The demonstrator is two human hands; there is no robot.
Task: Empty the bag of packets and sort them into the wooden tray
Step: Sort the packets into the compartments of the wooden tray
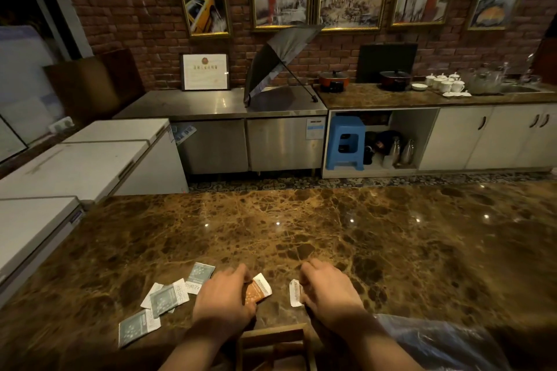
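Note:
Both my hands rest low on the brown marble counter [331,229]. My left hand [224,295] has its fingers closed over an orange packet [257,289] that pokes out on its right side. My right hand [327,289] pinches a white packet [295,292] at its left edge. Several grey-blue and white packets [167,298] lie scattered on the counter left of my left hand. The wooden tray [271,337] sits at the bottom edge between my forearms, mostly cut off. A clear plastic bag [437,340] lies flat at the bottom right.
White chest freezers [75,166] stand beyond the counter's left edge. Across the floor, a steel worktop carries an open black umbrella [277,60]. A blue stool [346,141] sits under the far counter, which holds pots and white cups [443,81].

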